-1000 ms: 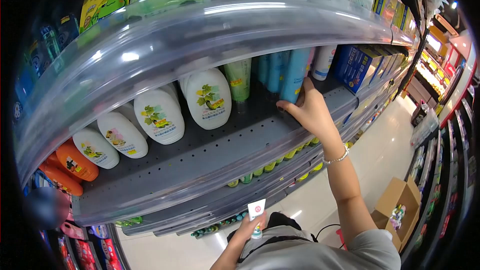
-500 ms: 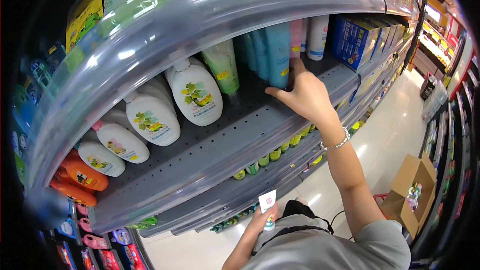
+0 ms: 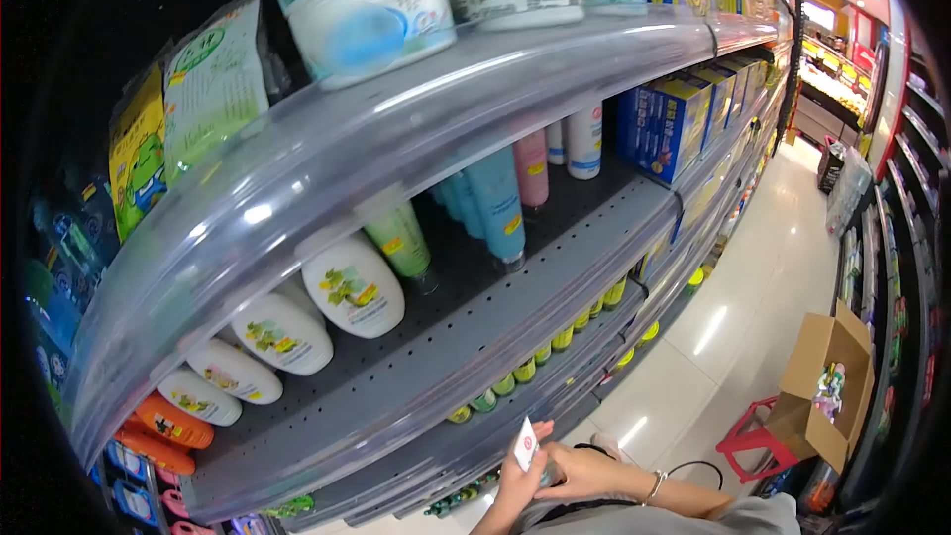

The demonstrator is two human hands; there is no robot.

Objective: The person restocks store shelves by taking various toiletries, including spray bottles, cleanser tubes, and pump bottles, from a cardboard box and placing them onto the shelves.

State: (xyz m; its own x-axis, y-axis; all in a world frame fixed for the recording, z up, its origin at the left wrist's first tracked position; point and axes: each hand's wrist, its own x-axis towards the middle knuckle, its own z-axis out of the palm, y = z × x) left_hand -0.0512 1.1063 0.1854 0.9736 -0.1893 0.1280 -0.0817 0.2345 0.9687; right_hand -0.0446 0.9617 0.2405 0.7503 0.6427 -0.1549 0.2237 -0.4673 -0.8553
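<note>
My left hand (image 3: 515, 487) is low in the view, in front of my body, closed round a small white tube (image 3: 526, 444) with a red mark. Right beside it is my right hand (image 3: 575, 471), its fingers curled at the lower part of the tube; what they grip, if anything, is hidden. On the shelf above stand blue tubes (image 3: 493, 200), a pink tube (image 3: 532, 168), a green tube (image 3: 400, 238) and a white bottle with a red mark (image 3: 584, 142). White oval bottles (image 3: 354, 285) line the shelf to the left.
Blue boxes (image 3: 664, 129) fill the shelf's right part. White tubs (image 3: 371, 25) sit on the upper shelf behind a clear curved edge (image 3: 416, 104). An open cardboard box (image 3: 807, 367) and a red frame (image 3: 758, 446) are on the floor at the right.
My right hand has left the blue and pink tubes and come down beside my left hand and the white tube. The view has shifted, showing more of the upper shelf.
</note>
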